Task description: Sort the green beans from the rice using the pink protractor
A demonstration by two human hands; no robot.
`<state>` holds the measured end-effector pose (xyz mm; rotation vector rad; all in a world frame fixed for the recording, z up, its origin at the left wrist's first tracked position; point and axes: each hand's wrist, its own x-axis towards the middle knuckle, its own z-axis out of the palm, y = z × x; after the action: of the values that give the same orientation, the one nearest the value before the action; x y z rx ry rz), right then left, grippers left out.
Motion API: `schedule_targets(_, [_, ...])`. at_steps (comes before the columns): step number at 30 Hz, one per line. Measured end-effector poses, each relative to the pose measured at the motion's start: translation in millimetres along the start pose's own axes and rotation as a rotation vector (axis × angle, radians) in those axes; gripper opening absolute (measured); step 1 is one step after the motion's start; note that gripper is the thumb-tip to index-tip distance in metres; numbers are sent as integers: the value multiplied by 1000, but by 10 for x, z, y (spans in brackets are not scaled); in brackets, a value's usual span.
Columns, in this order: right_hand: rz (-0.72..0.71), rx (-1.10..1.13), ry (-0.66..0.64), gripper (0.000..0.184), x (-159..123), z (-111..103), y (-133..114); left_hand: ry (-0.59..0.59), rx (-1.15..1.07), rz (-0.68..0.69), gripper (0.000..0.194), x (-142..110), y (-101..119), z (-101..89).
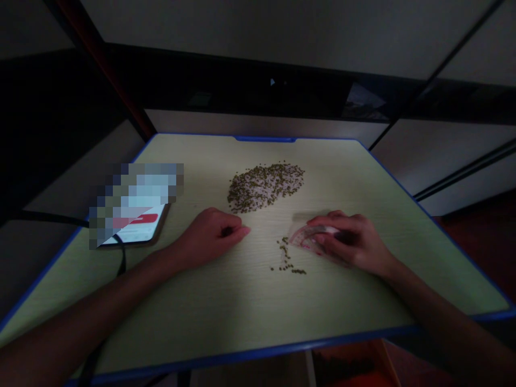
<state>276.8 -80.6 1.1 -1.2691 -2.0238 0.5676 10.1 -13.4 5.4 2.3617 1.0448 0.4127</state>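
Note:
My right hand [355, 242] is closed around a clear plastic protractor [306, 236] with reddish markings, held low over the table. Just left of the protractor lies a short trail of small green beans [287, 258], several in a bent line. On the table's left half rests my left hand [213, 234], fingers curled in and thumb pointing right; whether anything is inside cannot be seen. Beyond both hands spreads a flat pile of green beans mixed with pale grains [264, 185].
The pale wood-grain table [226, 317] has a blue rim. A phone with a lit screen [139, 226], partly pixelated, lies at the left, with a dark cord [121, 258] near it. Cabinet fronts [258, 32] stand behind. An orange container [363, 365] shows below the front edge.

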Motion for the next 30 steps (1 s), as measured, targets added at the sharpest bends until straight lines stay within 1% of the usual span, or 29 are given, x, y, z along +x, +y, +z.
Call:
schedule_targets(3, [68, -2, 42, 21, -3, -2, 19, -9, -2, -9, 39, 1, 2, -4])
schedule_targets(7, [159, 30, 61, 22, -24, 0, 33, -18, -18, -17, 39, 0, -3, 3])
schedule_targets(9, [167, 64, 57, 23, -24, -2, 18, -18, -31, -14, 39, -2, -6, 7])
schedule_targets(13, [86, 25, 38, 26, 55, -24, -98, -19, -32, -13, 39, -5, -10, 4])
schedule_targets(18, [-10, -42, -23, 25, 269, -19, -269, -19, -26, -14, 39, -1, 0, -2])
schedule_targets(22, [-78, -108, -37, 25, 365, 27, -265, -18, -24, -17, 38, -3, 8, 3])
schedule_targets(26, [-196, -152, -112, 24, 362, 94, -223, -24, -22, -29, 38, -8, 6, 2])
schedule_targets(30, [-244, -165, -97, 24, 349, 172, -223, -36, -29, -47, 39, -11, 3, 2])
